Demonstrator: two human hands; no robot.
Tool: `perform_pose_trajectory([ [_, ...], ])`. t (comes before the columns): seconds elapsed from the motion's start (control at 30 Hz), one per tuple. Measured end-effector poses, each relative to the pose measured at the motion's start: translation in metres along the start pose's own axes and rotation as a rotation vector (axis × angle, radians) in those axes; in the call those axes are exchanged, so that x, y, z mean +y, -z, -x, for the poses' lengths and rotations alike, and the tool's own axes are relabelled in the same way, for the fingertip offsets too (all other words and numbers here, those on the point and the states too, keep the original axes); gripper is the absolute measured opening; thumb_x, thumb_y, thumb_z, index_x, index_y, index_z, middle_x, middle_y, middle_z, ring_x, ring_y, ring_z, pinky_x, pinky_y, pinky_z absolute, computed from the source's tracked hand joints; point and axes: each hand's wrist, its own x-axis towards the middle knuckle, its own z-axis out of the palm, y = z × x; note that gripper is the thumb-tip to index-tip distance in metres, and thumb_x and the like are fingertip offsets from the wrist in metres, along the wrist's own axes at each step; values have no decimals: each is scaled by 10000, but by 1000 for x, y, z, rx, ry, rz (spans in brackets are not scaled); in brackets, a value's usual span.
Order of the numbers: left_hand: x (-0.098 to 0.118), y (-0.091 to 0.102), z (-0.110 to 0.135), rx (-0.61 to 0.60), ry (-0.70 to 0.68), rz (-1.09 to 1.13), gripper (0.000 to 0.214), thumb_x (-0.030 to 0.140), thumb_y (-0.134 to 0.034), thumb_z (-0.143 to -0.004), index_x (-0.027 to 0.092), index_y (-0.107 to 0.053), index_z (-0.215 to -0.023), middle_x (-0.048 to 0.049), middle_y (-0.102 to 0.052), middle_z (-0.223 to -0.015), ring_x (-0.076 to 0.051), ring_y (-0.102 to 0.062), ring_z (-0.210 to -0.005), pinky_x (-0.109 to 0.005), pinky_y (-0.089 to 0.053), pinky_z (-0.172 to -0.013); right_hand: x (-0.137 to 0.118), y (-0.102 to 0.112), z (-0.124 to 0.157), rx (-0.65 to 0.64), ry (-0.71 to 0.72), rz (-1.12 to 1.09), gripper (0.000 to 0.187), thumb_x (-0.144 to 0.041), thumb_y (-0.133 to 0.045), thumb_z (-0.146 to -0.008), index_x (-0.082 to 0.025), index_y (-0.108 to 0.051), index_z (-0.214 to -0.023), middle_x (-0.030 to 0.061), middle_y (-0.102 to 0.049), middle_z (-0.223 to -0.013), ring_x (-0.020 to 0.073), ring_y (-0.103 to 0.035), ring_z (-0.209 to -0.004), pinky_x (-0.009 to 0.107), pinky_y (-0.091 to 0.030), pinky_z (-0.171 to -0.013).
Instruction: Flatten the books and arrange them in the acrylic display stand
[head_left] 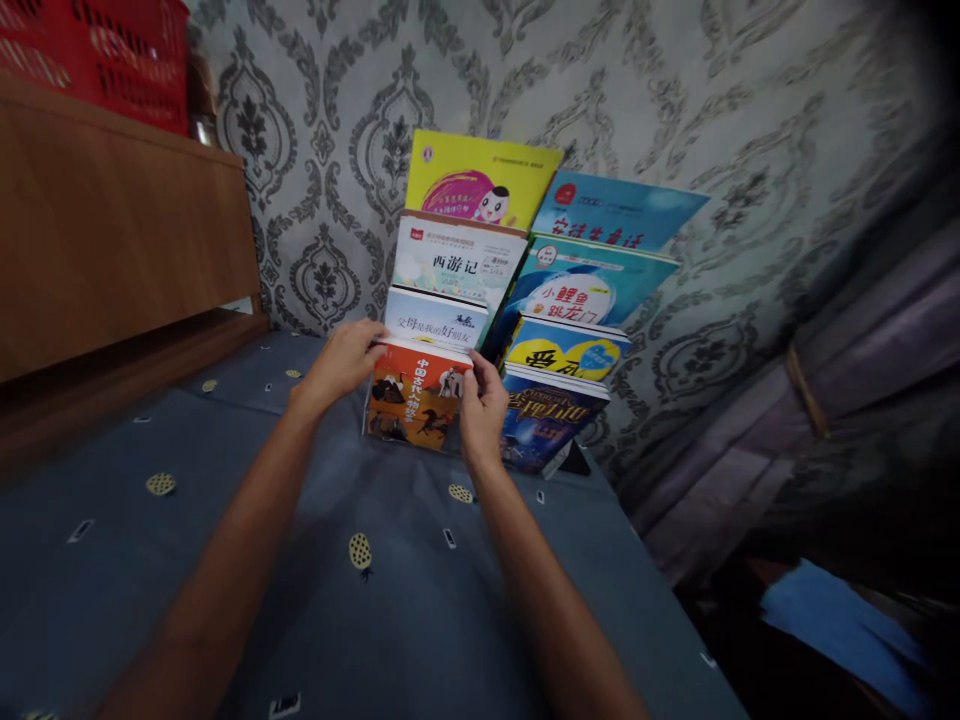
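Two side-by-side rows of books stand upright and stepped against the wall. An orange book (409,395) with animal pictures is at the front of the left row. My left hand (341,365) is closed at its upper left corner, fingertips on the edge. On its right edge, my right hand (484,408) grips with the thumb in front. Behind it rise a pale blue book (435,318), a white book (459,260) and a yellow book (480,180). The right row has a dark blue book (551,415) in front, then a blue-and-yellow book (566,345), a teal book (592,280) and a blue book (622,208).
A grey-blue patterned sheet (315,560) covers the surface below. To the left stands a wooden cabinet (120,220) with a red basket (97,60) on top. A tied curtain (735,450) hangs at the right, with a blue cloth (840,630) below it.
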Motion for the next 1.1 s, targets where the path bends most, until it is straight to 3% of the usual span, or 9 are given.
perform_pose_trajectory([
  [0.27, -1, 0, 0, -1, 47, 120, 210, 187, -549, -858, 193, -657, -1038, -70, -725, -1056, -212, -665, -947, -370, -517, -897, -8, 1, 1, 11, 5, 6, 388, -347, -478, -929, -191, -672, -1226, 130, -693, -1242, 252, -628, -1171, 487, -475, -1049],
  [0.53, 8, 2, 1, 14, 217, 231, 398, 183, -600, -827, 169, -561, -1222, -111, -710, -1168, -231, -699, -971, -384, -540, -903, -10, -2, 7, -4, -75, 55, 509, -380, -479, -899, -156, -610, -1338, 168, -634, -1356, 290, -558, -1297, 523, -415, -1110],
  [0.7, 9, 0, 0, -12, 224, 199, 258, 170, -549, -850, 148, -644, -1089, -119, -735, -1123, -250, -682, -1064, -383, -518, -959, -11, -7, 12, -28, -89, 95, 578, -463, -438, -893, -140, -588, -1348, 165, -615, -1386, 291, -525, -1336, 505, -369, -1146],
  [1.1, 16, 0, -1, -26, 193, 61, 245, 164, -500, -866, 159, -698, -1010, -107, -756, -1032, -235, -681, -967, -351, -506, -905, -4, -12, 21, -29, -108, 113, 517, -412, -443, -929, -188, -550, -1382, 148, -615, -1391, 285, -565, -1271, 498, -405, -1106],
])
